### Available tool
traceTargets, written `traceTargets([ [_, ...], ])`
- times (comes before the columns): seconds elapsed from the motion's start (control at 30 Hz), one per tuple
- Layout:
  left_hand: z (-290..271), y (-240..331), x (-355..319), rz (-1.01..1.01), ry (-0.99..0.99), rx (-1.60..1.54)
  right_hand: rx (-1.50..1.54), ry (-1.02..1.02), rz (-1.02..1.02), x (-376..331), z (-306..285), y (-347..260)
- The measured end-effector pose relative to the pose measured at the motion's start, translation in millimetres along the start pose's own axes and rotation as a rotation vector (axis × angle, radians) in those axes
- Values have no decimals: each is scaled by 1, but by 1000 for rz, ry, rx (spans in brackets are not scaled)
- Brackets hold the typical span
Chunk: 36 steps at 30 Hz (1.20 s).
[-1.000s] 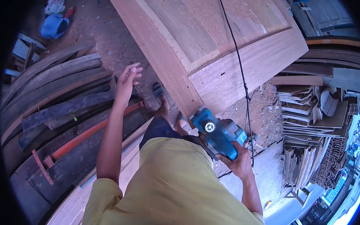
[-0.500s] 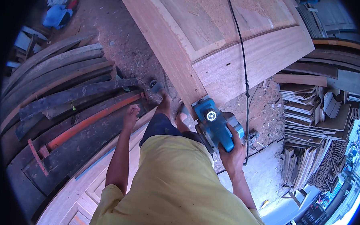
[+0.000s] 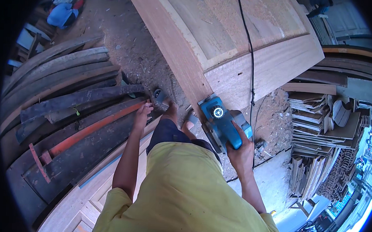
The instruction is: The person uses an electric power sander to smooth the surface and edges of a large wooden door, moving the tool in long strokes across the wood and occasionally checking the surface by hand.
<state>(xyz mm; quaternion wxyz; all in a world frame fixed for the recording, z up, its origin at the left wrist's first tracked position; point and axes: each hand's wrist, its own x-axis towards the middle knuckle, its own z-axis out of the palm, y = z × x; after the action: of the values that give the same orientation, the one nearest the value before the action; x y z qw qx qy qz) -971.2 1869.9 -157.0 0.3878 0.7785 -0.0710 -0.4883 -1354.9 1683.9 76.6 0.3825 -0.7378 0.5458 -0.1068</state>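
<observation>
Left hand (image 3: 143, 112) now lowered beside the thigh, fingers loosely together, right hand (image 3: 239, 151) clamped on blue electric planer (image 3: 219, 122), at the wooden door (image 3: 238, 56) corner, long axis along its edge, nose pointing up-left.

Electric planer (image 3: 221, 121): blue plastic body, black base, round white-ringed knob on side facing up. Held by rear handle in right hand (image 3: 241, 153), sits tilted at near corner of wooden door panel (image 3: 222, 39), nose at panel's edge. Black power cord (image 3: 250, 56) runs from planer up across panel. Panel: pale reddish wood, recessed centre field dusted with shavings, lying flat, long edge slanting away.
</observation>
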Motion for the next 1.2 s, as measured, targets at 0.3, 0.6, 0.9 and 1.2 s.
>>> traceTargets([
  [0.3,59,93,-17,94,-245,-376,-33,-16,16,30,13,-19],
  [0.6,73,123,-13,99,-349,-489,-41,-14,1,72,25,-50],
  [0.9,58,102,4,45,-293,-510,-67,-9,-39,118,40,-95],
  [1.2,32,72,25,-1,-204,-494,-42,28,-159,180,68,-131],
])
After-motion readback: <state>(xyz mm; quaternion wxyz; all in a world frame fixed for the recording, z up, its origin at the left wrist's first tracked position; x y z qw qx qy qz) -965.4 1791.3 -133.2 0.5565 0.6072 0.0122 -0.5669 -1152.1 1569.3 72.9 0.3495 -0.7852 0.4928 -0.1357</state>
